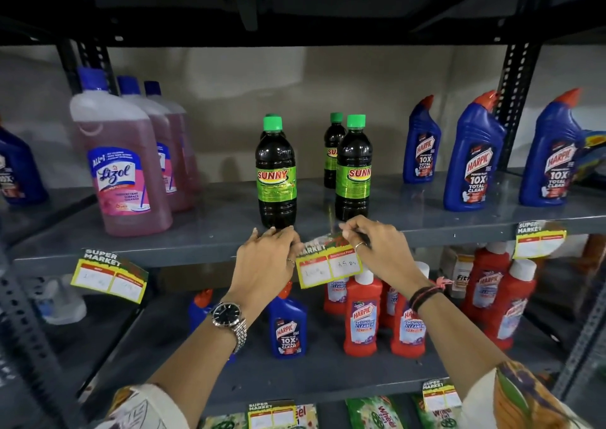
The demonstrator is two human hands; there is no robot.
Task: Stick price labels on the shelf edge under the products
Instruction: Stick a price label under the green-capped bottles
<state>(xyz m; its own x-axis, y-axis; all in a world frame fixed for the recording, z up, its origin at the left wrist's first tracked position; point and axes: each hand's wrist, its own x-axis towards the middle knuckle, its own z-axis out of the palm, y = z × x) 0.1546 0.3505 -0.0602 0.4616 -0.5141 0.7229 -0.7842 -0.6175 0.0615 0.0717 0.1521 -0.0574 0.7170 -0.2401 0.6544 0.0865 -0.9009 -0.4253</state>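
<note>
A yellow-bordered price label [329,264] with red boxes and handwritten numbers hangs against the grey shelf edge [183,254], below the dark Sunny bottles [276,179]. My left hand [267,261] presses on the label's left top corner at the shelf edge. My right hand [377,243] pinches the label's upper right part, fingers bent over it. Two more labels are stuck on the same edge: one at the left [110,276] under the pink Lizol bottles [121,166], one at the right [539,239] under the blue Harpic bottles [472,156].
The lower shelf holds a blue Harpic bottle [288,325] and several red Harpic bottles [362,317]. Two labels [272,415] [441,396] hang on the lowest shelf edge above green Wheel packets [377,415]. Black slotted uprights [516,107] frame the rack.
</note>
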